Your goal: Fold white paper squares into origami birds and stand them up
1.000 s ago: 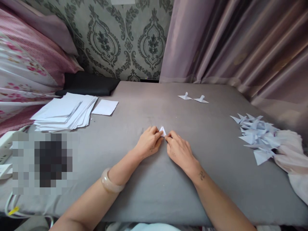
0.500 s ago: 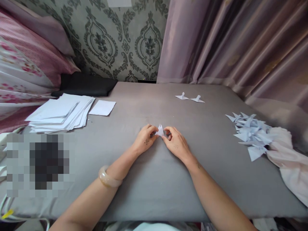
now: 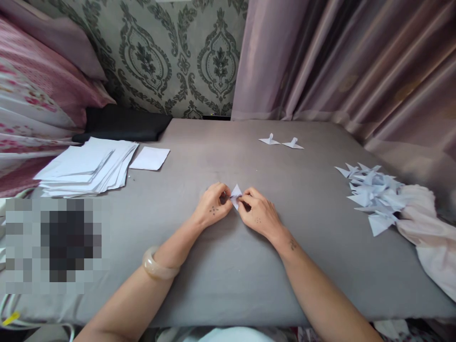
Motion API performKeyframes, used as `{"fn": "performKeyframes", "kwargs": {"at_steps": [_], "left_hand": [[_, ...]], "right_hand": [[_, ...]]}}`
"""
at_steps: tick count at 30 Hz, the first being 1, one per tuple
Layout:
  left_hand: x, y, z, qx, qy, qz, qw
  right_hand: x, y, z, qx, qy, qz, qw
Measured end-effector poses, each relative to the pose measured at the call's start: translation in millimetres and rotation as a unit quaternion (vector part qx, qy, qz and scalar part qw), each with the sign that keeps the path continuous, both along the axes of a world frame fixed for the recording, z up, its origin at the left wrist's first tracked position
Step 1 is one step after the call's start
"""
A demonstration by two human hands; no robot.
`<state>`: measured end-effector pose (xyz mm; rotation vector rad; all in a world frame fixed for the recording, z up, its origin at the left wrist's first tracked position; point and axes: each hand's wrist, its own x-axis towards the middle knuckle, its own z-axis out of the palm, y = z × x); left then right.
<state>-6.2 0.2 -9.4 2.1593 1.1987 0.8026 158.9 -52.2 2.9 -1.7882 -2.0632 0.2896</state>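
Note:
Between my two hands is a small folded piece of white paper (image 3: 235,194), roughly diamond-shaped, just above the grey-covered table (image 3: 221,275). My left hand (image 3: 214,204) pinches its left side between thumb and fingers, and a pale bangle sits on that forearm. My right hand (image 3: 258,209) grips the right side, fingertips closed on the paper. Fingertips hide parts of its folds. Farther back lie two folded paper cranes (image 3: 270,139) side by side, wings spread.
At the left are a stack of white paper sheets (image 3: 85,166), a separate square sheet (image 3: 150,158) and a black folded item (image 3: 124,124). A heap of folded paper cranes (image 3: 375,190) lies at the right beside a pale cloth (image 3: 420,213). Curtains hang behind.
The folded paper has turned in my fingers, from an upright form with two points to a diamond shape. My right fingertips now reach across its right side. The view has shifted slightly.

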Motion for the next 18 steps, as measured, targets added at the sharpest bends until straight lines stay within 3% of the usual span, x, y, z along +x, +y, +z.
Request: {"fn": "performKeyframes", "kwargs": {"at_steps": [8, 18], "left_hand": [[3, 3, -6.5, 0.065, 0.021, -0.069, 0.995], [1, 8, -14.2, 0.034, 0.035, -0.061, 0.997]], "right_hand": [[2, 7, -6, -0.033, 0.08, -0.06, 0.994], [8, 13, -10, -0.059, 0.103, -0.01, 0.993]]}}
